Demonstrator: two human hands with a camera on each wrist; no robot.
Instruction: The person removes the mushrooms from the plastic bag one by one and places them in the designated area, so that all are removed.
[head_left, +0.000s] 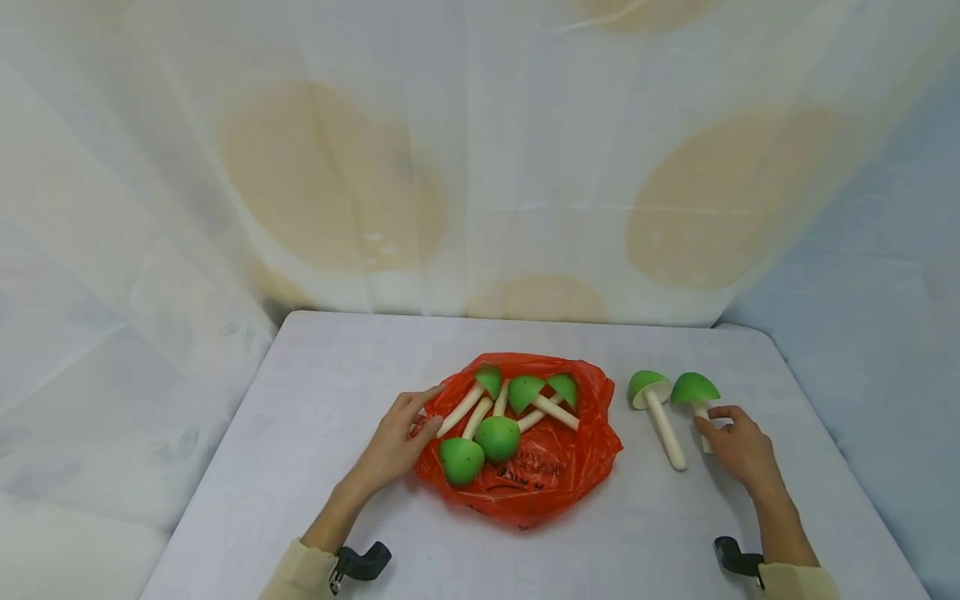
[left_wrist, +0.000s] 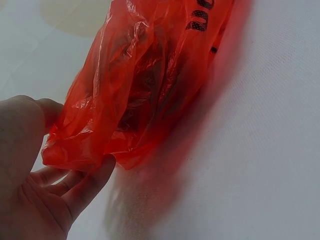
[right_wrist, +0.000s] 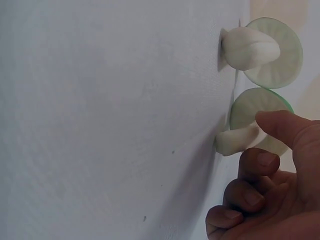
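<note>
A red plastic bag [head_left: 536,492] lies spread open on the table, with several green-capped, white-stemmed toy mushrooms [head_left: 497,439] inside it. At the bag's left rim, my left hand [head_left: 401,433] pinches the plastic between thumb and fingers; the left wrist view shows the bag [left_wrist: 135,85] from outside. To the right of the bag, two more mushrooms lie side by side on the table. My right hand [head_left: 742,450] pinches the stem of the right-hand mushroom [head_left: 695,388] between thumb and index finger, other fingers curled. Just left of it rests the second mushroom [head_left: 666,433], untouched.
A white-covered table [head_left: 330,358] carries everything. Pale cloth with tan round patches [head_left: 330,175] hangs behind the table's back edge, and more cloth hangs along both sides. Black camera mounts [head_left: 363,562] sit on both wrists.
</note>
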